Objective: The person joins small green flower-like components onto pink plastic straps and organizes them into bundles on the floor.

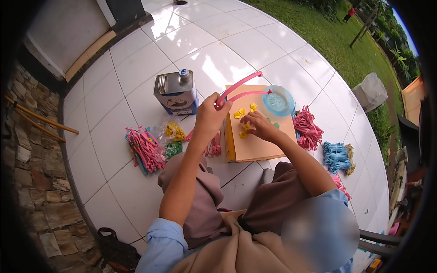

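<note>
My left hand (pixel 210 117) is closed around the bend of a pink flip-flop strap (pixel 241 86), whose two arms reach out over a box with a tan top (pixel 261 144). My right hand (pixel 264 126) is low over the box, thumb and fingertips closed about a small yellow flower (pixel 246 127). Other yellow flowers (pixel 239 113) lie around its fingers, and a few green pieces (pixel 276 124) are partly hidden beside it. At the box's far right corner sits a light-blue bowl (pixel 278 101) with something whitish inside; one strap end is above its rim.
A metal can (pixel 176 93) with a blue label stands left of the box. Near it lie a pink strap bundle (pixel 144 148) and a clear bag of yellow flowers (pixel 174 131). More pink straps (pixel 308 128) and blue straps (pixel 337 156) lie right. A stone wall (pixel 41 191) borders the left.
</note>
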Demonstrator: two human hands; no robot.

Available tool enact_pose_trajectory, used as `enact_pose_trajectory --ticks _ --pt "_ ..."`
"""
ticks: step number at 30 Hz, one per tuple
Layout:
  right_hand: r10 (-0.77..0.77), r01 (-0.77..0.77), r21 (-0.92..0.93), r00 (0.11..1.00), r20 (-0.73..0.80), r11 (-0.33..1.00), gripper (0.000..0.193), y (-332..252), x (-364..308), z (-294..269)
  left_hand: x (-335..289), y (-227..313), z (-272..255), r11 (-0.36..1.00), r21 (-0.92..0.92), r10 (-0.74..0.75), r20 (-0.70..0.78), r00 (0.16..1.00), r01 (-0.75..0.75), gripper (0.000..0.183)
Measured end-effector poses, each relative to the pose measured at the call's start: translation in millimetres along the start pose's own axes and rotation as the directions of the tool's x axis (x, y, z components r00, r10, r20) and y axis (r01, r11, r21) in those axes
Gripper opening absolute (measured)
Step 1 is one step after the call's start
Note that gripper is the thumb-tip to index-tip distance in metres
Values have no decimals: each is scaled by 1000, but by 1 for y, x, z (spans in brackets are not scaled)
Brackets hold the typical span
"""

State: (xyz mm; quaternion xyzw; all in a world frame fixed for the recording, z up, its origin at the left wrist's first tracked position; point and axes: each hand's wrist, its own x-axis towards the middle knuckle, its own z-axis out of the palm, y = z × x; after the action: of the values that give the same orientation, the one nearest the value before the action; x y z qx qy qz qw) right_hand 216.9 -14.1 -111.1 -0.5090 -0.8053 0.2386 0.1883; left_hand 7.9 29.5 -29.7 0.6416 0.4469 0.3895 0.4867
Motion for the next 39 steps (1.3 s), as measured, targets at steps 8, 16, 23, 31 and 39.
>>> enact_pose_trajectory --ticks 8,16,23,31,39 --pt "-3 39 125 961 -275 991 50 -41 13 -28 -2 0 1 969 -246 -16 -58 998 2 33" --pt "-204 222 -34 810 -550 974 49 -118 12 -63 -9 21 1 930 -361 -45 61 997 64 34" --pt "-428 239 -413 778 -460 879 43 -123 10 -69 -10 23 -2 905 -406 -89 104 991 124 37" --pt "-397 210 -362 708 -584 908 31 -121 8 -76 -9 28 0 872 -483 -14 125 992 73 23" --pt "233 246 494 655 -719 834 46 -128 12 -91 -6 19 6 932 -267 245 -33 969 -245 10"
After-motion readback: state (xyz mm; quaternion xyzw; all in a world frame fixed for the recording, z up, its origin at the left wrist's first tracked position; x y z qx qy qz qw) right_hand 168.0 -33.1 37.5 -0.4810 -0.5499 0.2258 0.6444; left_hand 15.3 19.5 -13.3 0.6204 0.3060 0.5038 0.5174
